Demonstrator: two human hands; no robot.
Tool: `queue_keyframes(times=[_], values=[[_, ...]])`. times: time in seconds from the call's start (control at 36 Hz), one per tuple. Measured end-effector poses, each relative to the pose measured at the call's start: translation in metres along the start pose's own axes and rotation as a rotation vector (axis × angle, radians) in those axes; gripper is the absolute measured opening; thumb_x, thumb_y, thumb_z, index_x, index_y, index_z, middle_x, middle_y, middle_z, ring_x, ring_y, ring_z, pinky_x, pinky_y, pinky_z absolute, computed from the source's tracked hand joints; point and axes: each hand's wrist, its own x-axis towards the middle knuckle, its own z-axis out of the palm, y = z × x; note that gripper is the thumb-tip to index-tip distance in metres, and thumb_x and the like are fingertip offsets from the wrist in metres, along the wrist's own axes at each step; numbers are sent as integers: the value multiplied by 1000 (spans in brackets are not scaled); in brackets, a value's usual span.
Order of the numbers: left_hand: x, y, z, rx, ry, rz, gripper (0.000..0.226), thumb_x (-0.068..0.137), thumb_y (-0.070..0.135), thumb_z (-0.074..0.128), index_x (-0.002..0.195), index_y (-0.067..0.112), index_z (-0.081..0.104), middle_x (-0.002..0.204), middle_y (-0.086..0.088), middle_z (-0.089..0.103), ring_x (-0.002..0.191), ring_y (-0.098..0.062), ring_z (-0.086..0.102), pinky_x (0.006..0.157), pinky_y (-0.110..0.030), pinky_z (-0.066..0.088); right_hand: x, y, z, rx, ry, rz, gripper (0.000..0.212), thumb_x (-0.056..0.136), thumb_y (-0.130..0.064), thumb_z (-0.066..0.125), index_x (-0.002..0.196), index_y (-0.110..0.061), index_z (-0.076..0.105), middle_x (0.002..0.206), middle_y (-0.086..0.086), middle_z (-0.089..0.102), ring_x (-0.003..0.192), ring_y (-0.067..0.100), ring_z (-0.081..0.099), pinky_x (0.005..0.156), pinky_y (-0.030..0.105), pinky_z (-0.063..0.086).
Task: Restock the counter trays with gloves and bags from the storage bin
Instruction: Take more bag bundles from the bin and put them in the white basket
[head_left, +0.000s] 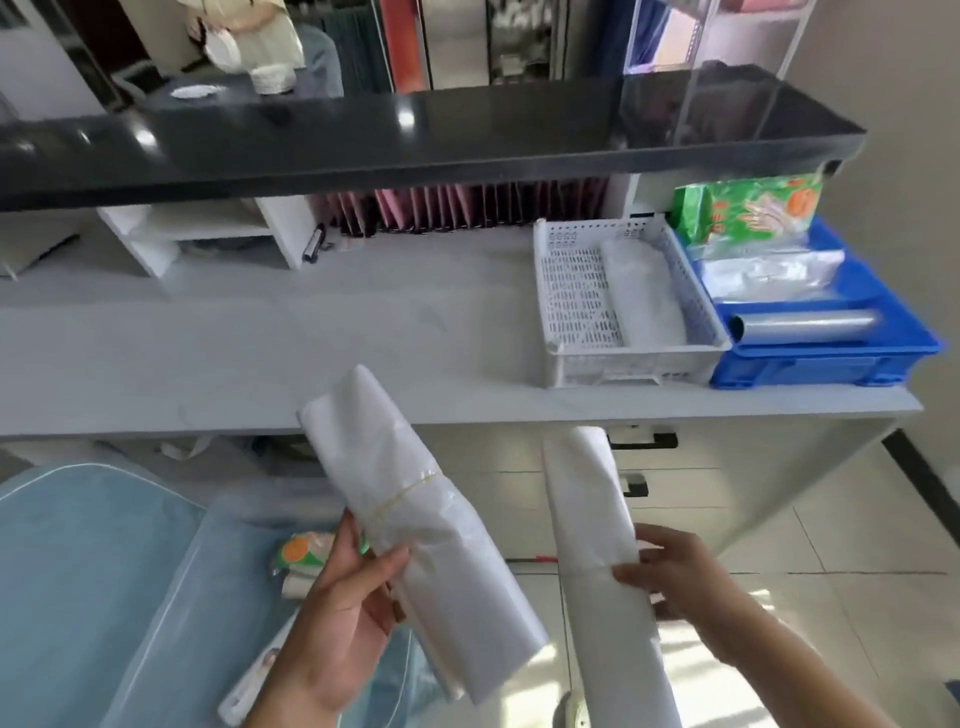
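A: Lower centre of frame, my left hand (332, 608) grips a roll of white bags (415, 499) with a rubber band round it. Long axis runs from upper left down to lower right.

B: Right side?

A: My right hand (675, 566), lower right, pinches a second bag roll (597, 525), long axis near upright, top leaning slightly left. Both hands grasping, neither free.

B: Where do they go?

A: White perforated tray (571, 291) on the bench (311, 353), right of centre, above and ahead of the hands. One roll (644, 296) already lies in it along its right wall; the left half is bare. Blue tray (831, 353) touches its right side, holding a green glove packet (748, 208), clear bags and a silver-grey roll (805, 325).

B: Nearer hand?

A: Right, I'd judge; it sits almost straight below the white tray. That roll's axis roughly matches the tray's long side already. Left roll would need turning first.

B: Storage bin?

A: Lower left, pale blue bin (104, 571), more packets inside.
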Motion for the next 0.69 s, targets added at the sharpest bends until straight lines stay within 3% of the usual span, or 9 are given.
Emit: queue_keyframes(times=[0.17,0.31,0.39,0.5,0.61,0.69], values=[[51,-16,59,17,-39,-25,87,69,13,87,142,41,48,124,-3,68,96,-18,71,68,-28,57,23,-43,-87,184,62,-188,40,73,-6,79,110,-16,71,97,16,76,84,38,74,63,42,60],[84,-8,79,22,-7,-38,89,63,16,90,140,36,50,121,-6,68,97,-20,70,73,-31,58,31,-93,-120,223,42,-312,46,73,-14,76,118,-16,67,102,14,76,90,34,73,66,45,61],[110,4,76,66,3,-18,78,75,10,80,141,37,49,128,-7,65,102,-21,68,75,-33,57,44,-116,-128,247,-40,-335,42,77,-15,73,118,-17,67,107,16,74,92,34,72,71,51,61],[158,15,68,84,17,-21,61,87,3,57,138,37,53,122,-5,67,95,-18,69,68,-31,55,69,-135,-130,295,-184,-277,37,85,-16,67,123,-19,65,117,20,69,94,38,65,75,52,55],[212,24,65,45,6,-37,65,85,3,59,139,38,52,122,-3,69,95,-19,69,68,-32,54,98,-158,-126,308,-223,-260,37,88,-19,66,125,-21,64,111,14,71,84,26,70,62,40,57],[250,35,63,21,3,-62,67,79,4,65,133,41,56,115,-4,70,92,-20,68,63,-29,53,121,-185,-125,282,-191,-242,31,87,-18,68,118,-20,67,104,11,72,80,22,70,63,39,55]])
